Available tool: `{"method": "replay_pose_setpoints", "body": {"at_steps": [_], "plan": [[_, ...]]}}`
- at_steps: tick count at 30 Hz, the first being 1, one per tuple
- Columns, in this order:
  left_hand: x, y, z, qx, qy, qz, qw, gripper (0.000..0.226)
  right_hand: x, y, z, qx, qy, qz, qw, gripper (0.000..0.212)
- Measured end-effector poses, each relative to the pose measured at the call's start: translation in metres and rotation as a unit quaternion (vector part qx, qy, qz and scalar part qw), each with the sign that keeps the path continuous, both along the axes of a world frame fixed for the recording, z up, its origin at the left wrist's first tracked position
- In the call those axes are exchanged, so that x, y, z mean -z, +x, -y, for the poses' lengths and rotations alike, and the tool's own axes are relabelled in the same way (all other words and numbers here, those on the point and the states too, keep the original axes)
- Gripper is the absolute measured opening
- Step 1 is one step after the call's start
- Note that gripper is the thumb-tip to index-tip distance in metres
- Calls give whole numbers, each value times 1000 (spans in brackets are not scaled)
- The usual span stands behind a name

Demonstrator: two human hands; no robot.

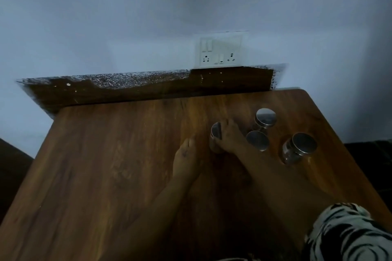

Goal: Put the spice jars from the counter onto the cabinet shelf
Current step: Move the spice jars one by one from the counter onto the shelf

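- Spice jars stand on your wooden worktop [106, 165], four in all.
- Your left hand [186, 161] lies beside the leftmost jar [216, 137], fingers straight, holding nothing.
- Your right hand [230, 136] curls round that jar.
- Right of it: near jar [257, 140], far jar [265, 118], rightmost jar [299, 147].

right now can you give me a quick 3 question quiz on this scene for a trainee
1. How many spice jars stand on the wooden counter?
2. True or false: the right hand grips the leftmost jar.
3. Which is on the wall behind the counter: A a clock, B a switch and socket panel, C a window?

Key: 1. Four: the leftmost jar, the back jar, the middle jar and the right jar. 2. True; the left hand is just beside that jar. 3. B.
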State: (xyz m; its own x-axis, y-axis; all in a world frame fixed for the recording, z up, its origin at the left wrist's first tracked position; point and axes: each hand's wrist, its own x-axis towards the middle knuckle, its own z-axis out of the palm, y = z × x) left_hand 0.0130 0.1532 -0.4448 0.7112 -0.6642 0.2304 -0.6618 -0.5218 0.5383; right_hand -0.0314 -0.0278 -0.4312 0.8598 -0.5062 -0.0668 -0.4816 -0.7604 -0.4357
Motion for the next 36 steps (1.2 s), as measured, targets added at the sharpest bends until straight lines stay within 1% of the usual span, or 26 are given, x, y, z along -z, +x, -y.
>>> {"method": "replay_pose_setpoints", "body": {"at_steps": [4, 7, 9, 10, 12, 13, 15, 16, 17, 18, 19, 20, 21, 22, 23, 24, 25, 26, 27, 28, 29, 31, 32, 33, 35, 36], "plan": [[-3, 5, 1, -3, 5, -25, 1000, 88, -9, -2, -1, 32, 13, 24, 999, 74], [-11, 7, 6, 5, -4, -86, 996, 103, -30, -4, -5, 56, 3, 63, 996, 71], [-13, 11, 12, 17, -4, -104, 994, 117, -50, -7, -9, 63, -8, 97, 993, 65], [-14, 12, 15, 27, -4, -97, 995, 118, -61, -7, -9, 71, -24, 109, 991, 59], [-19, 16, 19, 28, -52, -119, 991, 105, -84, -5, -9, 95, -34, 124, 987, 48], [-24, 18, 19, 22, -86, -134, 987, 94, -95, -3, -8, 101, -24, 115, 988, 49], [-39, 21, 19, 29, -113, -153, 981, 80, -113, 3, -1, 83, 41, 75, 993, 60], [-45, 24, 19, 50, -121, -180, 975, 77, -120, 3, 3, 56, 109, 68, 990, 63], [-51, 28, 19, 81, -124, -230, 962, 77, -127, 1, 5, 24, 206, 78, 975, 64], [-59, 30, 18, 116, -124, -297, 940, 80, -132, -2, 9, 1, 305, 89, 948, 62], [-66, 33, 16, 149, -123, -371, 908, 83, -137, -6, 13, -18, 377, 96, 921, 59], [-71, 36, 14, 171, -127, -447, 869, 85, -140, -10, 16, -38, 411, 98, 906, 55], [-75, 37, 13, 179, -131, -491, 843, 85, -144, -13, 17, -52, 422, 102, 899, 49], [-80, 34, 12, 177, -145, -508, 830, 83, -145, -13, 18, -52, 417, 113, 900, 45], [-86, 29, 14, 159, -157, -480, 848, 83, -146, -11, 17, -40, 400, 127, 907, 45], [-91, 25, 17, 135, -167, -419, 882, 84, -146, -8, 15, -19, 369, 140, 919, 48], [-95, 21, 20, 115, -167, -334, 921, 88, -147, -4, 11, 2, 331, 150, 932, 52], [-97, 19, 23, 105, -176, -261, 943, 91, -148, -1, 7, 22, 297, 155, 942, 54], [-100, 18, 23, 103, -187, -238, 947, 90, -149, 1, 3, 34, 286, 158, 945, 51], [-106, 18, 22, 106, -189, -254, 943, 85, -150, 2, 1, 35, 306, 164, 937, 46], [-111, 20, 20, 116, -190, -325, 919, 77, -152, 1, 1, 26, 351, 171, 920, 41], [-118, 25, 13, 152, -214, -480, 837, 67, -156, -4, 1, 5, 438, 173, 882, 39], [-120, 27, 11, 166, -226, -524, 804, 70, -156, -5, 2, 0, 456, 173, 873, 41], [-122, 27, 9, 180, -230, -526, 799, 81, -155, -5, 3, 2, 460, 179, 870, 41], [-124, 24, 10, 201, -229, -475, 825, 104, -155, -4, -1, 17, 458, 205, 865, 40], [-125, 21, 11, 204, -239, -462, 829, 109, -155, -3, -3, 22, 463, 217, 859, 41]]}}
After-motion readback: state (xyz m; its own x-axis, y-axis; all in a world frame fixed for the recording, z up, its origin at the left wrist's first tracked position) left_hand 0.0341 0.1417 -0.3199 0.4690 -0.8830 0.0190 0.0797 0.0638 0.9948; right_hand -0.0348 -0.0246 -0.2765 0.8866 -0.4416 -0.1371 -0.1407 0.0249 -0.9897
